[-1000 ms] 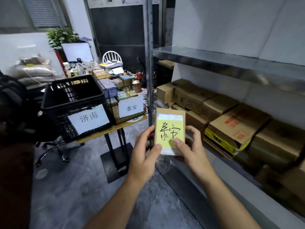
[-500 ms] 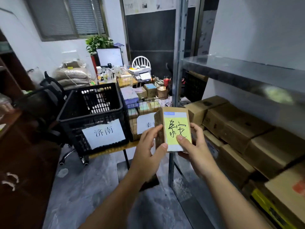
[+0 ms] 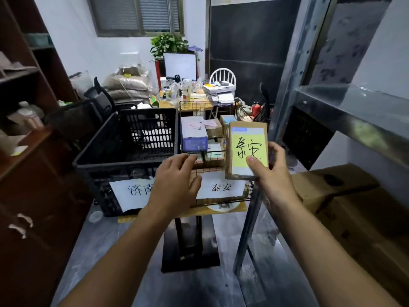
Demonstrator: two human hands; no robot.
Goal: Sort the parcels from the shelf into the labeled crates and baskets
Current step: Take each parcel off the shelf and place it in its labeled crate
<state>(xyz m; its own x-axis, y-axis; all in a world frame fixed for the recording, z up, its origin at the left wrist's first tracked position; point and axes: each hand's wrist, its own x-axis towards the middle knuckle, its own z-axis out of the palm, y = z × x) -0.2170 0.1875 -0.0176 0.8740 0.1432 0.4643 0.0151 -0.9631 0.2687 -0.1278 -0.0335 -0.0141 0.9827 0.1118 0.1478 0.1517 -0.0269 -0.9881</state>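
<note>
The right hand (image 3: 273, 173) grips a small brown parcel (image 3: 247, 149). Its thumb lies across the lower front and its fingers curl round the right edge and the back. The parcel stands nearly upright with its top leaning slightly left, at about two o'clock from the centre of the view. Its front bears a white label and a yellow note with two handwritten characters.

The parcel is held in the air in front of the near right corner of a wire basket (image 3: 212, 156), just above the basket's white paper sign (image 3: 221, 187) at six o'clock from it. Whether it touches the wire cannot be told.

The left hand (image 3: 174, 182) is at eight o'clock from the parcel, apart from it. Its fingers are loosely spread and it holds nothing. It hangs in front of the seam between basket and black crate (image 3: 115, 156), covering the right end of the crate's own paper sign (image 3: 132, 191).

The crate stands at nine o'clock of the basket, side by side on a small table (image 3: 223, 209) with a black pedestal. Inside the basket lie several parcels — among them a purple-and-white box (image 3: 193, 134).

At three o'clock a metal shelf (image 3: 354, 107) rises, with cardboard boxes (image 3: 332, 187) on its lower level at four o'clock.
</note>
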